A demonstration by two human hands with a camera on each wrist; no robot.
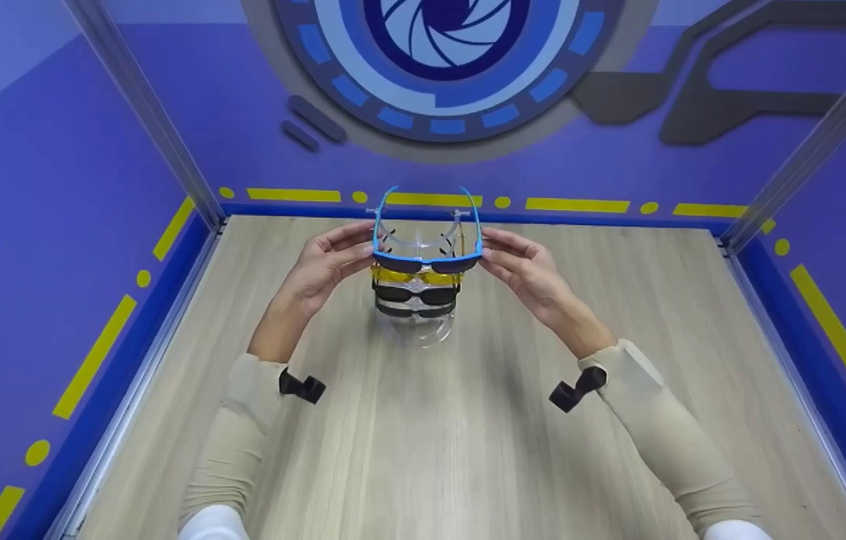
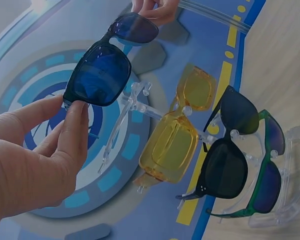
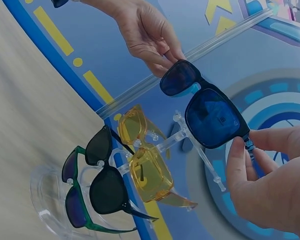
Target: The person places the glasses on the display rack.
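Dark-lensed sunglasses [image 1: 429, 262] with blue temples are held level between both hands, above and near the top of a clear plastic display stand [image 1: 427, 341]. My left hand [image 1: 322, 266] pinches the left hinge area between thumb and fingers. At the opposite hinge, my right hand [image 1: 532, 271] pinches the other temple. In the left wrist view, yellow glasses [image 2: 168, 145] hang on the stand below, then black sunglasses [image 2: 224, 167], then green-framed sunglasses [image 2: 266, 187]. The stand's top arm [image 3: 210, 167] shows bare beneath the held pair in the right wrist view.
The stand rises from a wood-grain table [image 1: 423, 450]. Blue-purple panels [image 1: 618, 165] with yellow dashes enclose the back and sides, joined by metal posts [image 1: 145, 97] at the corners. Black wrist mounts [image 1: 304, 385] sit on both sleeves.
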